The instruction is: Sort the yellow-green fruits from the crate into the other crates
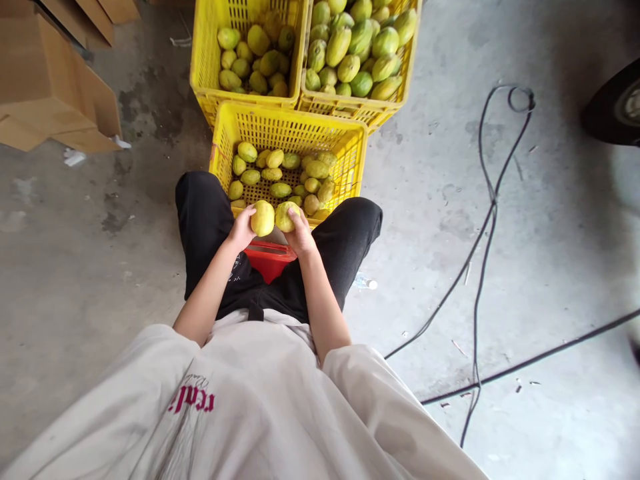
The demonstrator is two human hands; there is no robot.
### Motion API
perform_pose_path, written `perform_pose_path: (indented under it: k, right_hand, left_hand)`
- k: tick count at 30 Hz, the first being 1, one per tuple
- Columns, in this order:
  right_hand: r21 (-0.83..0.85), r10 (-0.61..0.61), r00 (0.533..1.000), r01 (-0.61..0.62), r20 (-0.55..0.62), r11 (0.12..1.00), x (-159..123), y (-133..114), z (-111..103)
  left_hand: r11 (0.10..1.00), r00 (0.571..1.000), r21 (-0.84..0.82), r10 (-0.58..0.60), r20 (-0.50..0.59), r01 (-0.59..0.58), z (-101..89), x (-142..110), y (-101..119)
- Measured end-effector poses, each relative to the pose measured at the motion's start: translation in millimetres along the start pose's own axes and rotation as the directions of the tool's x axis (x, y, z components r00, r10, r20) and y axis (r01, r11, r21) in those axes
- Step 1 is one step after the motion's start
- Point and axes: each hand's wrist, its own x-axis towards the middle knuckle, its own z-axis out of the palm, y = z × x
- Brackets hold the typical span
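My left hand is closed around a round yellow fruit, its kind unclear. In my right hand sits a yellow-green fruit, with the thumb across its top. Both fruits are side by side, a narrow gap between them, over the near rim of a yellow plastic crate. Inside that slatted crate, several oval yellow-green fruits lie loosely on the bottom. My knees flank the crate. Something red shows between my thighs, mostly hidden.
Beyond the near crate stand two more yellow crates: the left one holds yellowish fruit, the right one is fuller, with greener fruit. Cardboard boxes are at left. Black cables cross the concrete floor at right, near a wheel.
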Motion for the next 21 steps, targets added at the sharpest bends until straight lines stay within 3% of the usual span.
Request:
perform_pose_path:
  k: [7,14,17,21]
  right_hand:
    - [-0.062,-0.008,1.0,0.008,-0.002,0.998,4,6,-6]
    - [-0.042,0.038,0.998,-0.035,0.055,0.998,11,7,-14]
    - [-0.072,0.029,0.998,-0.024,0.06,0.997,13,6,-17]
    - [-0.108,0.031,0.998,-0.025,0.059,0.994,12,6,-18]
  left_hand:
    - [0.994,0.985,0.032,-0.098,-0.14,0.103,18.7,-14,14]
    - [0.99,0.974,0.009,-0.138,-0.181,0.142,22.8,-16,17]
    - [0.989,0.975,0.006,-0.143,-0.167,0.146,16.9,-13,16]
    - [0.993,0.994,0.077,-0.08,-0.071,0.085,11.1,-13,15]
